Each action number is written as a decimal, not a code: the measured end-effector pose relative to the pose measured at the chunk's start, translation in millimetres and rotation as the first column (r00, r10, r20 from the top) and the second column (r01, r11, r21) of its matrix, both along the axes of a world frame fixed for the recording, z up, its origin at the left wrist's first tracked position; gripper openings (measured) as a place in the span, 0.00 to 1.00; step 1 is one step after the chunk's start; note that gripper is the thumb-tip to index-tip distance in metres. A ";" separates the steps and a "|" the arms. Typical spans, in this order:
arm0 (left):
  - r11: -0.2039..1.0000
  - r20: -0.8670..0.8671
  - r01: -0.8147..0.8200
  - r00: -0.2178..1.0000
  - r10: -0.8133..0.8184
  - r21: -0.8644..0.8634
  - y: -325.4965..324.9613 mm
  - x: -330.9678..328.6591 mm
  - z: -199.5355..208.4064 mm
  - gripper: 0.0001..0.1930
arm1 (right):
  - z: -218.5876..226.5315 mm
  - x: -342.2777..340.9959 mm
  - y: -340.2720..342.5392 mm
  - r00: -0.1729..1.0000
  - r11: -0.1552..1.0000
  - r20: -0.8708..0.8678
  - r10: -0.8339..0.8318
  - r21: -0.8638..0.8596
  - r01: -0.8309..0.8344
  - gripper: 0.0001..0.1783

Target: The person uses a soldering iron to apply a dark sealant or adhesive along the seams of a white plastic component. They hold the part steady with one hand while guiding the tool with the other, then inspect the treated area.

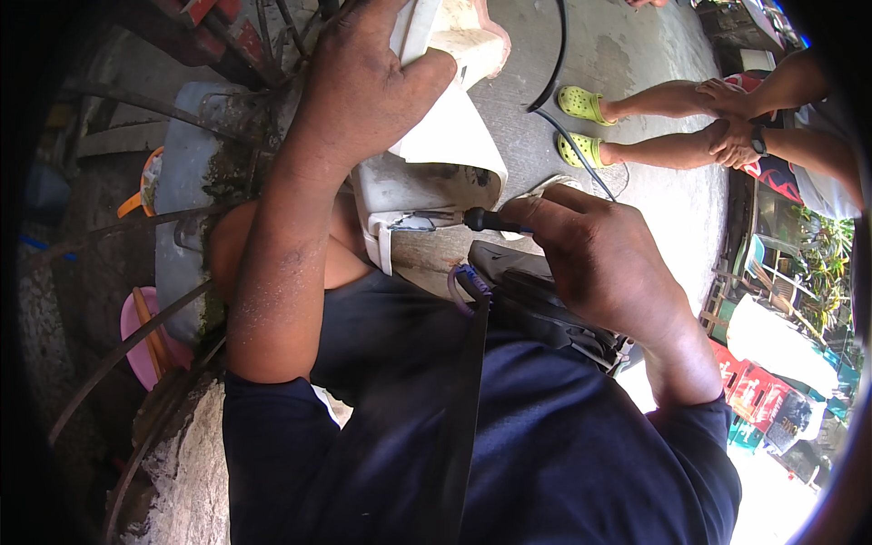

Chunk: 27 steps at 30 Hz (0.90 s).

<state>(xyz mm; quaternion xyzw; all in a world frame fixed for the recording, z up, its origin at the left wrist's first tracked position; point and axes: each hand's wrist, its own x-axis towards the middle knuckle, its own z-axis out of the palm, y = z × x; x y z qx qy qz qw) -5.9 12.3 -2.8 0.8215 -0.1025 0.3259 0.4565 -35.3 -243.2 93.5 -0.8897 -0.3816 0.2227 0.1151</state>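
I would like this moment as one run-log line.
left hand: grips white plastic part | right hand: holds black-handled tool | tip: at part's lower edge | nearby: person in yellow-green clogs

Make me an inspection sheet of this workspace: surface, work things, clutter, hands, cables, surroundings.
Surface: grey concrete ground.
Work things: white plastic part, smudged; black-handled tool, metal shaft at the part's lower edge, contact unclear.
Clutter: grey-and-black bag near the lap; pink container at left.
Hands: left hand grips the part; right hand grips the tool.
Cables: black cable, curving; ends not visible.
Surroundings: another person's yellow-green clogs; red crates at right.
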 end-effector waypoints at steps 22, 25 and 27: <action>0.999 -0.053 0.008 0.999 -0.010 -0.047 5.7 -3.7 0.2 0.32 | -6.8 -0.2 -4.5 0.997 0.996 0.021 -0.073 0.058 0.071 0.15; 0.984 -0.122 0.034 0.991 -0.056 -0.174 20.1 -5.8 3.2 0.33 | -1.6 0.0 -5.5 0.995 0.992 0.006 -0.099 0.076 0.099 0.11; 0.998 -0.086 0.028 0.996 -0.033 -0.060 33.9 -2.0 10.8 0.34 | 0.8 -0.9 -2.7 0.990 0.983 -0.065 -0.122 0.129 0.129 0.10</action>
